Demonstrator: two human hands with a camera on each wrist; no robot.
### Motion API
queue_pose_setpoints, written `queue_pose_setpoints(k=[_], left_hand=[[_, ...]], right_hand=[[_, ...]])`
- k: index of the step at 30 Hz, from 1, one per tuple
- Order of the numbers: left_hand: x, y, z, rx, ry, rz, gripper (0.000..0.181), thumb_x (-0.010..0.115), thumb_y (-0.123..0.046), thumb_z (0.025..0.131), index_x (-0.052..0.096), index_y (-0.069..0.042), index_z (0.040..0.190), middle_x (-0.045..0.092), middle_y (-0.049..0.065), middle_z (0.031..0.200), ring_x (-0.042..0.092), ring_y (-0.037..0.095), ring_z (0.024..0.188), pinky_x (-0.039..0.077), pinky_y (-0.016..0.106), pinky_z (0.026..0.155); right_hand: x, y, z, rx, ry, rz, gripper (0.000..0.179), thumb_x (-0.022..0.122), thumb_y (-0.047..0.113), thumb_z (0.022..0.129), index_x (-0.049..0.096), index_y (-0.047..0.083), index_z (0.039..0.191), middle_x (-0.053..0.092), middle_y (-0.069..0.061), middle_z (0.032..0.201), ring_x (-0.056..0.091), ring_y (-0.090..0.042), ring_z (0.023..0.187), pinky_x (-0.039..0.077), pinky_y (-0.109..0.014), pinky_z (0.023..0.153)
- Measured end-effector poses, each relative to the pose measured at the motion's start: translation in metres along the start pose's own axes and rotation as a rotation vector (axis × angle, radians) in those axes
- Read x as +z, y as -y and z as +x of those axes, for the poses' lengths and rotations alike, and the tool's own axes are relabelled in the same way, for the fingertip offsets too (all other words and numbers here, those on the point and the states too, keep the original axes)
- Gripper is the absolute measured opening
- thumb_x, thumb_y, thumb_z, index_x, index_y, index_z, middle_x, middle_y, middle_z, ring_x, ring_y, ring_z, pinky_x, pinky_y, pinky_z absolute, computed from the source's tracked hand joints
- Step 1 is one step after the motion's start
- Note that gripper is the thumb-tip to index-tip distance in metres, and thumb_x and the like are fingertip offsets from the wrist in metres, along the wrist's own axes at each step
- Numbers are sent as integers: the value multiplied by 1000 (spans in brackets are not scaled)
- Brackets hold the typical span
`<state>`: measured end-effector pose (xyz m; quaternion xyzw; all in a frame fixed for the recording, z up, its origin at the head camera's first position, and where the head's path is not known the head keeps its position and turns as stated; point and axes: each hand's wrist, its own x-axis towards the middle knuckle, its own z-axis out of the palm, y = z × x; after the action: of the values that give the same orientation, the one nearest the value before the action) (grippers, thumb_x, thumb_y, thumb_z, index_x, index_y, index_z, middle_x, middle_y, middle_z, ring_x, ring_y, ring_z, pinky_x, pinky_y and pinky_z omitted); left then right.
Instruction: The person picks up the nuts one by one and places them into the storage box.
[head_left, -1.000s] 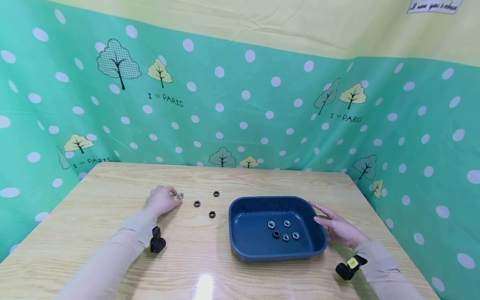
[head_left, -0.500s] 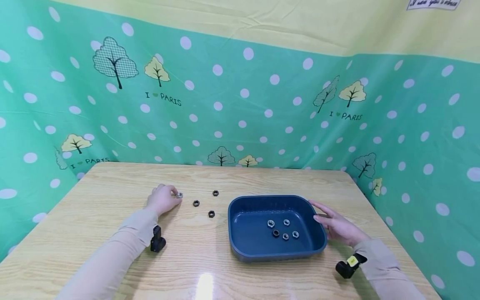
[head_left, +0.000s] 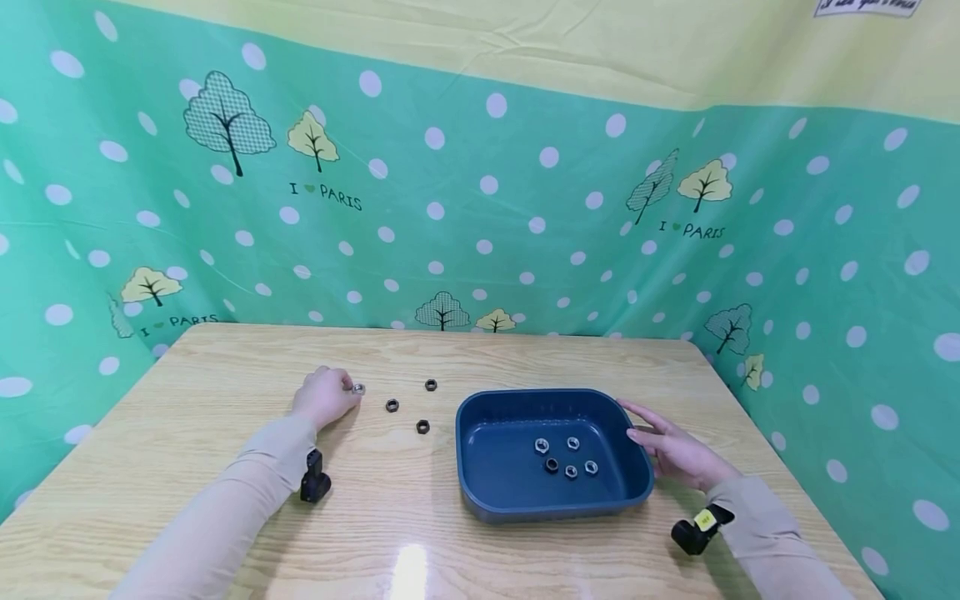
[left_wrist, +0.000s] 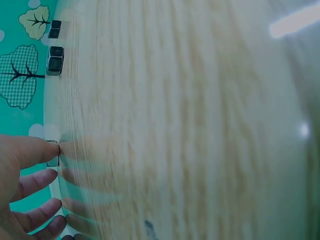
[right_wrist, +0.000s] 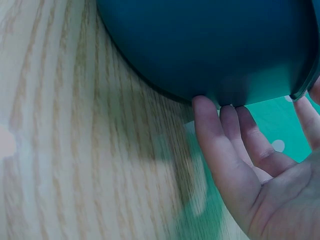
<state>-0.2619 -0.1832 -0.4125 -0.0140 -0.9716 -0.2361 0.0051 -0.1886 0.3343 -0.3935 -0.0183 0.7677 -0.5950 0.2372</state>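
My left hand (head_left: pixel 326 397) is low over the left part of the table. Its thumb and index finger pinch a silver hex nut (head_left: pixel 359 389), partly hidden by the thumb (left_wrist: pixel 37 150) in the left wrist view. To its right lie three dark hex nuts, the nearest dark nut (head_left: pixel 392 406) a short way off. A blue rectangular basin (head_left: pixel 555 510) stands right of centre. My right hand (head_left: pixel 686 458) holds its right side, fingertips (right_wrist: pixel 202 102) against the outer wall and one digit over the rim. Inside are several silver nuts (head_left: pixel 542 446) and one dark nut (head_left: pixel 552 465).
The wooden table (head_left: pixel 360 533) ends at the back against a green dotted curtain (head_left: pixel 480 192), which also runs down the right side. Black wrist cameras, the left camera (head_left: pixel 315 478) and the right camera (head_left: pixel 697 533), hang close over the tabletop.
The head view has shifted very slightly. My left thumb and index finger have closed in a little on the silver nut; my right hand and the basin stay put.
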Motion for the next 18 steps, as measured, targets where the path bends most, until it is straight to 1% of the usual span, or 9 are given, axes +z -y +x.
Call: queue_pose_setpoints(k=[8,14,18], left_hand=[[1,1,1,26,-16,6,22,62,-22,86,65,-2,94,56,24,103,52,42,96,45,53,77],[0,0,-1,42,-15,1,21,62,-22,86,66,-3,95,55,24,103,52,43,96,45,54,78],[1,0,-1,50,-21,1,19,62,-21,86,66,-4,92,55,24,101,52,42,94,45,52,76]], right_hand=[[1,1,0,-4,-3,-5,71,48,31,99,5,16,152,26,-31,148,59,-19,112,50,-46,88],[0,-1,0,-9,-2,-4,70,48,31,99,5,17,153,24,-31,149,58,-19,113,50,-47,89],[0,-2,0,-17,1,2,70,48,31,99,6,16,153,27,-30,149,59,-18,112,51,-47,88]])
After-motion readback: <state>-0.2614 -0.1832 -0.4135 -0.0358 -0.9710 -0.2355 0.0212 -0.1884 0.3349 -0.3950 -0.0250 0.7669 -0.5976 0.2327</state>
